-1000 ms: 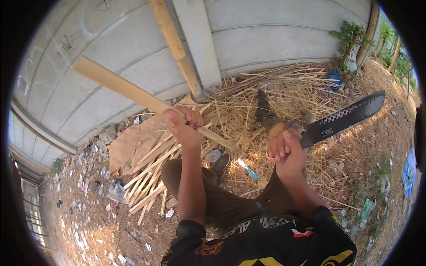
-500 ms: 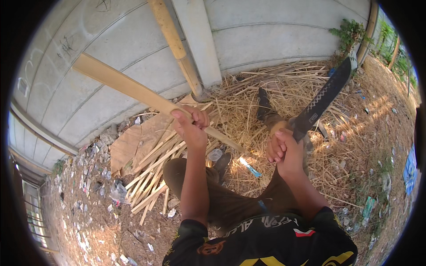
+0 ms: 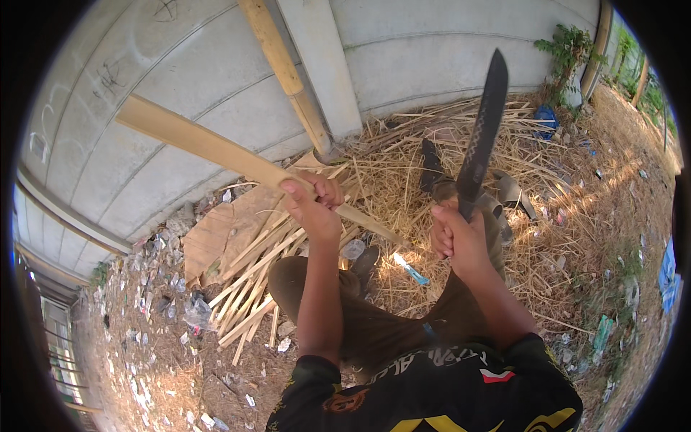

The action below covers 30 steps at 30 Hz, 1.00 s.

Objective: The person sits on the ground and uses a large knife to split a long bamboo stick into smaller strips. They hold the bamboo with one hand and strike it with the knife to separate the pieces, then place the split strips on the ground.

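Note:
My left hand is closed round a long, flat strip of split bamboo. Its broad end rises to the far left toward the wall, and its thinner end slants down to the right between my knees. In my right hand is a black machete with a row of holes along its blade. The blade points up and away, tip high, apart from the bamboo. My right fingers wrap round the handle and hide most of it.
Cut bamboo strips lie piled beside my left knee, by a flattened cardboard sheet. Shavings cover the ground ahead. A bamboo pole leans on the grey concrete wall. A blue-handled tool lies between my legs. Litter is scattered about.
The machete has swung from leaning right to nearly upright, its tip moving left and up. My left hand and the bamboo strip have hardly moved.

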{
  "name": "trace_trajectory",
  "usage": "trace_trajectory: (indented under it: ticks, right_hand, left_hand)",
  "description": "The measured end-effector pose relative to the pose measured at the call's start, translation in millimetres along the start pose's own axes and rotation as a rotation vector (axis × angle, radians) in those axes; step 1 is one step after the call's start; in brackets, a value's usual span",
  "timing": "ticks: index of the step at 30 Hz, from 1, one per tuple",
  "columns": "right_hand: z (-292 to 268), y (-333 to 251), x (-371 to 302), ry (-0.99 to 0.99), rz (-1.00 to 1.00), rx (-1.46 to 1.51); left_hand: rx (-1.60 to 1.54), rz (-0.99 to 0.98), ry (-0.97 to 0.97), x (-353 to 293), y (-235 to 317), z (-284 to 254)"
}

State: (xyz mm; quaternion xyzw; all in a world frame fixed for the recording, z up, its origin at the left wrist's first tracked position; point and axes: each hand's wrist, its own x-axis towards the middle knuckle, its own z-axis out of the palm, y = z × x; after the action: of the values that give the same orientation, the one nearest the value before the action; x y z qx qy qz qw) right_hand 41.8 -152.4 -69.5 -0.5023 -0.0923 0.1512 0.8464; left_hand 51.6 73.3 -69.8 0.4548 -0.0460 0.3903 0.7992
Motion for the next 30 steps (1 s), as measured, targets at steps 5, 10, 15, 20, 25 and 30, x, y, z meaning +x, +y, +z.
trace_trajectory:
  ticks: [5,10,15,20,25,30]
  right_hand:
    - [-7.9,73.1,-2.3,0.133,-0.447,0.298]
    - [-27.6,117.2,-43.8,-0.044,0.891,-0.091]
    - [-8.8,5.5,-17.6,-0.011,0.196,0.027]
    - [3.2,27.8,-19.0,0.272,-0.469,0.259]
    - [-16.6,104.7,-53.8,-0.047,1.008,-0.094]
    - [5.9,5.1,-38.8,-0.047,0.350,-0.059]
  left_hand:
    - [0.017,0.020,0.010,0.4,-5.0,11.1]
    - [-0.021,0.028,-0.084,-1.3,-8.9,4.9]
    - [0.005,0.037,-0.080,-7.0,-4.2,5.5]
    - [0.003,0.041,0.006,-1.9,-7.3,12.8]
    - [-0.029,0.058,-0.092,-6.9,-7.9,14.0]
    - [-0.045,0.077,-0.147,-12.6,-8.7,5.0]
